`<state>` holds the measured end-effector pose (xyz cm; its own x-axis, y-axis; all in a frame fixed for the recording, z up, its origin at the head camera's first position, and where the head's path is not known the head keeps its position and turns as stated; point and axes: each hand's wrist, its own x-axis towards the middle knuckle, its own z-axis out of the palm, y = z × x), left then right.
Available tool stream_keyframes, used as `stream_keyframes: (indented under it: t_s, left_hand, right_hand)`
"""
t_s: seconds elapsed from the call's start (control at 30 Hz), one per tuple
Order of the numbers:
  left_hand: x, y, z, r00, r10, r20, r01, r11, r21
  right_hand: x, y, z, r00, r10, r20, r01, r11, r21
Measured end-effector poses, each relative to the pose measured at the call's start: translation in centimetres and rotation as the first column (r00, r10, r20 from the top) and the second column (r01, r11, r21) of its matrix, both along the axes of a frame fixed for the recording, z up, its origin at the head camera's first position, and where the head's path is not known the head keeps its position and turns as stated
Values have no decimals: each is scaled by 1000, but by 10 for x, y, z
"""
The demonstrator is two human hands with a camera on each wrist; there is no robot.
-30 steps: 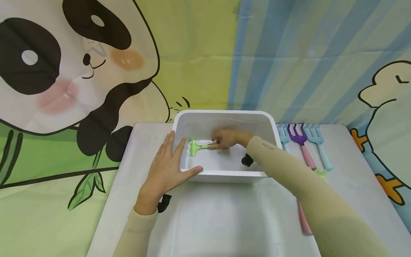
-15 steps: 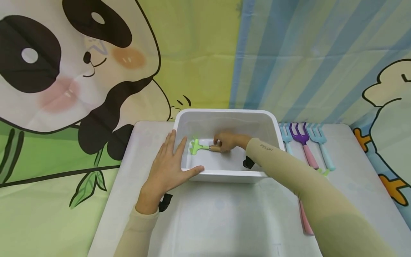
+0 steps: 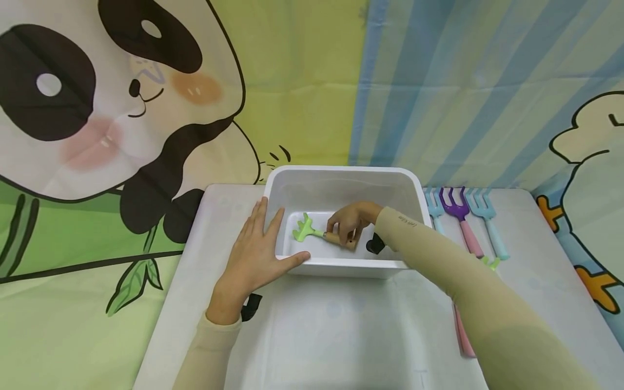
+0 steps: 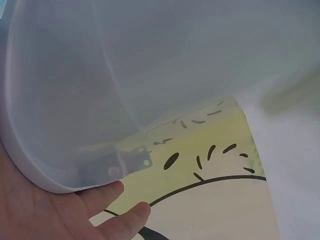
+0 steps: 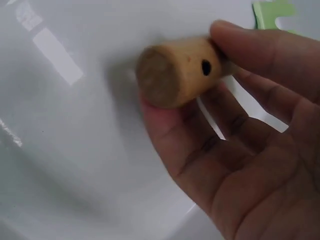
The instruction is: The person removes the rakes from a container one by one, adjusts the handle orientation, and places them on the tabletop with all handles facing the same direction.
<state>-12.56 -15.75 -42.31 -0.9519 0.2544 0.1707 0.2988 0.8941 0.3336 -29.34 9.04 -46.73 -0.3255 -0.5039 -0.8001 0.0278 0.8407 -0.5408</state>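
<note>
Inside a white plastic bin (image 3: 341, 263), my right hand (image 3: 355, 219) holds a small garden hand rake by its wooden handle (image 3: 332, 238). The rake's light green pronged head (image 3: 304, 228) points to the left, over the bin floor. In the right wrist view, thumb and fingers close around the wooden handle (image 5: 172, 72); its round end, with a dark hole beside it, faces the camera. My left hand (image 3: 253, 252) rests with spread, straight fingers on the bin's left rim near the front corner. In the left wrist view its fingers (image 4: 102, 197) lie along the outer wall.
Right of the bin lie a light blue fork (image 3: 433, 205), a purple fork with a pink handle (image 3: 457, 208) and another light blue fork (image 3: 482, 208). A green-tipped tool with a pink handle (image 3: 465, 336) is partly under my right sleeve. Printed cloth (image 3: 302, 97) hangs behind the table.
My right hand has gone from lying over the handle to gripping it, and the rake has turned, its handle end swinging toward the bin's front. The left hand stays put.
</note>
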Motion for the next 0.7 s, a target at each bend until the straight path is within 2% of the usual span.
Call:
stream_keyframes:
  t_s: [0.17, 0.37, 0.53, 0.7]
  left_hand:
    - [0, 0, 0, 1000, -2, 2, 2, 1000, 0]
    - [-1, 0, 2, 1000, -2, 19, 2, 1000, -9]
    - [-1, 0, 3, 1000, 0, 28, 1, 1000, -12]
    - [0, 0, 3, 999, -6, 36, 6, 1000, -1]
  right_hand:
    - [1, 1, 8, 999, 22, 31, -24, 999, 36]
    - [4, 0, 23, 999, 39, 35, -40, 999, 21]
    - [9, 6, 43, 999, 33, 35, -32, 999, -20]
    - [18, 20, 68, 998, 63, 8, -62, 995, -79]
